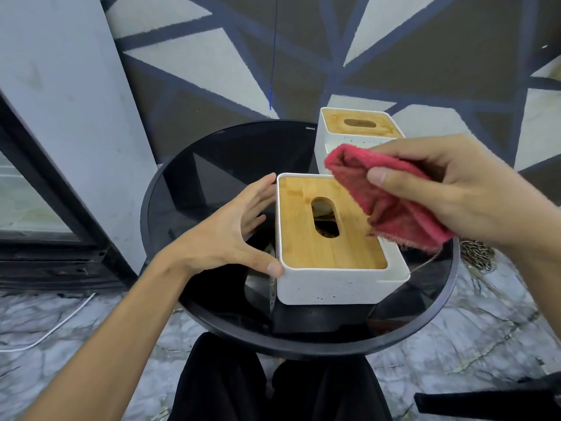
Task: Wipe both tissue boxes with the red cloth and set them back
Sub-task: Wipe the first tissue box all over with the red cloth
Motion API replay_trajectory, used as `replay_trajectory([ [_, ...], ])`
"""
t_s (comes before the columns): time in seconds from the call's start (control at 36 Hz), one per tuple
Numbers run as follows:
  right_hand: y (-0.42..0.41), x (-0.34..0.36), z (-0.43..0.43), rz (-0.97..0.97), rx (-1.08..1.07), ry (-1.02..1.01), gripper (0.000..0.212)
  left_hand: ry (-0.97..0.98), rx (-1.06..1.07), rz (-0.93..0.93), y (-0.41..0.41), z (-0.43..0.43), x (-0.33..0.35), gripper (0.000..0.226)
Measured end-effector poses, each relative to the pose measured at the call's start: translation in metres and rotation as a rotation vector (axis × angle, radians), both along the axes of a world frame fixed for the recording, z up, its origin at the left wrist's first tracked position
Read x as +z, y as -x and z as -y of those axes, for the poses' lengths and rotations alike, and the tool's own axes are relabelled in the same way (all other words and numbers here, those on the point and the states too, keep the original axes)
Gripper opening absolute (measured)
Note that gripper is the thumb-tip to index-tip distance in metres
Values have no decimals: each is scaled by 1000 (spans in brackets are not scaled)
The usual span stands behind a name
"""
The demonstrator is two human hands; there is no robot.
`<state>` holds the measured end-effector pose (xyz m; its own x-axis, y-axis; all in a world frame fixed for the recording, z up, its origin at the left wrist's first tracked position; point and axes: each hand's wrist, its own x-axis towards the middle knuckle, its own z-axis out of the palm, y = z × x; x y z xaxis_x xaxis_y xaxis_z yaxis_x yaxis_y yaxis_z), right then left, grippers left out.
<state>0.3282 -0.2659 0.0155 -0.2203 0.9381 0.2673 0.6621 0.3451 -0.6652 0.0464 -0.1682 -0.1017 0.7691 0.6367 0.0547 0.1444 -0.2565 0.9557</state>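
Fingers of the right hand pinch the red cloth over the wooden lid of the near tissue box. The left hand, fingers straight, braces its left side. The far tissue box stands behind on the round black tabletop.

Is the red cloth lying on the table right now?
No, the right hand holds the red cloth over the near tissue box.
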Motion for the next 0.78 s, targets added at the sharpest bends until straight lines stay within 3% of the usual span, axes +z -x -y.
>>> replay_trajectory([
  [0.19,-11,-6,-4,-107,-81,-17,20,-103,172,-17,4,2,-10,111],
  [0.5,-12,-12,-9,-159,-141,-6,18,-94,345,124,-3,23,-29,87],
  [0.67,-11,-9,-8,-173,-153,-20,17,-153,357,141,1,31,-28,84],
  [0.78,-12,-7,-7,-179,-150,-27,17,-127,206,52,10,15,-13,98],
])
